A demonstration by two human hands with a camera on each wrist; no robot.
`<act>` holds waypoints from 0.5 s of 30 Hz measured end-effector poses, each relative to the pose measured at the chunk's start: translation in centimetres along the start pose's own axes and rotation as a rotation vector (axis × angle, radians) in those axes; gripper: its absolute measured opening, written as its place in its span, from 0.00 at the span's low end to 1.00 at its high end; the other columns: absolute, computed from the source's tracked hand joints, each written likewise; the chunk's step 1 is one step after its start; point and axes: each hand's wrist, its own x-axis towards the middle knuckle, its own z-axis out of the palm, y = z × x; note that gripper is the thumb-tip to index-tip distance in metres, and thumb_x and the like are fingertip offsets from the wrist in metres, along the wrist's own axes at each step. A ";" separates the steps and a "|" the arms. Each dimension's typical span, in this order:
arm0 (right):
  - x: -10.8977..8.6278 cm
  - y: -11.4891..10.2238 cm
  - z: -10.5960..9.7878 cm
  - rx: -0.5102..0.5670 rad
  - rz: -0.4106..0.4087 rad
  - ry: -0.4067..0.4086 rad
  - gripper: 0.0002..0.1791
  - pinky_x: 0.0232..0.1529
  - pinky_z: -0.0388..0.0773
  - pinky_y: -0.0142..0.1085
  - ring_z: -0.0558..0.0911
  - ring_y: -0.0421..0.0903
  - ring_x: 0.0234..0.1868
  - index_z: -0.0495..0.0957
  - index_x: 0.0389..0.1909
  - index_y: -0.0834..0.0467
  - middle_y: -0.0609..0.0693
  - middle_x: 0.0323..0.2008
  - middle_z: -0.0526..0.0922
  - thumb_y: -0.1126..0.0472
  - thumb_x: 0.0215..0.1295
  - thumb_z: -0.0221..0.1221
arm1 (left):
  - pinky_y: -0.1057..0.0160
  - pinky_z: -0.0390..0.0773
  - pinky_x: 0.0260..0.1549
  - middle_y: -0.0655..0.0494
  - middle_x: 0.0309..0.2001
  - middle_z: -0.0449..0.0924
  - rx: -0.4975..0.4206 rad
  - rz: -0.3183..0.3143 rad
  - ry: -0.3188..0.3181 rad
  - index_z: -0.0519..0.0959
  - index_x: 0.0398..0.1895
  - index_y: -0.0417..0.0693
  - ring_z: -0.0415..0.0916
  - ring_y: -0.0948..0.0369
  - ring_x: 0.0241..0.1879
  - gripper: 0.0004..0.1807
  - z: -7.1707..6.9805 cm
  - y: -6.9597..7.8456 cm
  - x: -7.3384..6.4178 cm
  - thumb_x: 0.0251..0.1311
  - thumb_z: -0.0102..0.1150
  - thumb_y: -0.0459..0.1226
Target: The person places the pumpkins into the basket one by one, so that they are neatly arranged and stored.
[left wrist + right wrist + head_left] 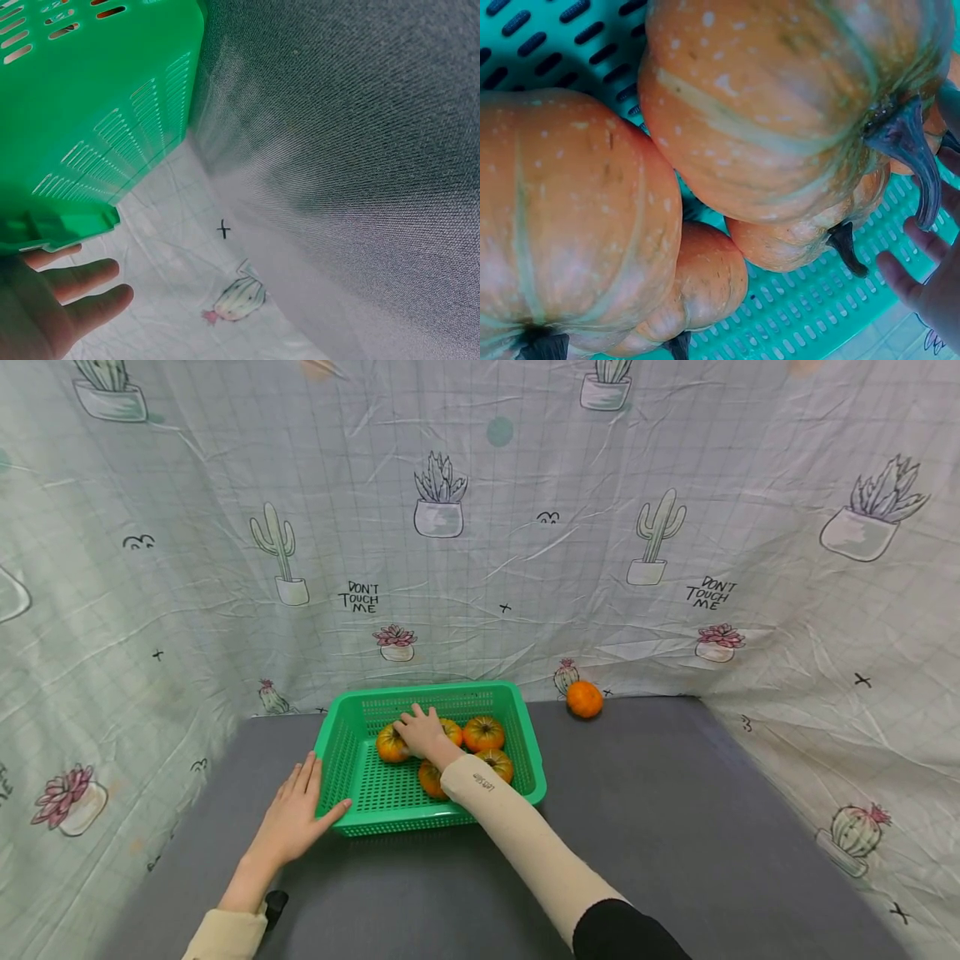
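Note:
A green plastic basket (431, 817) stands on the grey table, with several orange, green-streaked pumpkins (483, 734) inside. My left hand (291, 818) lies along the basket's left side, fingers straight and thumb spread over the near rim. In the left wrist view, the fingers (94, 307) extend beside the basket's wall (90, 135). My right hand (422, 731) is inside the basket, beside the leftmost pumpkin (390, 744). From the right wrist, spread fingers (900, 277) show near the curved stem of a large pumpkin (780, 112); part of this hand is cut off.
One round orange pumpkin-like thing (584, 700) sits on the table right of the basket, by the back curtain. A printed curtain (510, 560) closes off the back and both sides. A small black object (275, 906) shows by the left wrist.

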 end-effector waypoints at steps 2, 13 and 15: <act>0.0 0.0 0.0 0.007 -0.003 0.003 0.32 0.61 0.62 0.45 0.56 0.46 0.65 0.56 0.65 0.41 0.40 0.63 0.61 0.37 0.60 0.45 | 0.36 0.49 0.59 0.34 0.69 0.39 0.001 0.000 0.001 0.43 0.67 0.30 0.41 0.36 0.66 0.50 0.0 0.0 0.0 0.57 0.44 0.59; -0.9 0.7 -0.9 0.108 0.006 0.011 0.34 0.63 0.60 0.48 0.55 0.48 0.67 0.53 0.66 0.43 0.43 0.64 0.60 0.42 0.60 0.51 | 0.36 0.49 0.59 0.33 0.68 0.40 0.003 0.006 0.003 0.43 0.67 0.30 0.42 0.35 0.65 0.49 -0.1 0.0 -0.1 0.57 0.45 0.59; -1.1 1.0 -1.2 0.103 0.003 0.030 0.34 0.63 0.61 0.48 0.56 0.48 0.66 0.54 0.66 0.43 0.43 0.64 0.60 0.42 0.60 0.51 | 0.36 0.49 0.59 0.33 0.68 0.40 0.003 0.005 0.001 0.43 0.67 0.30 0.42 0.36 0.66 0.49 -0.2 0.0 -0.1 0.57 0.45 0.59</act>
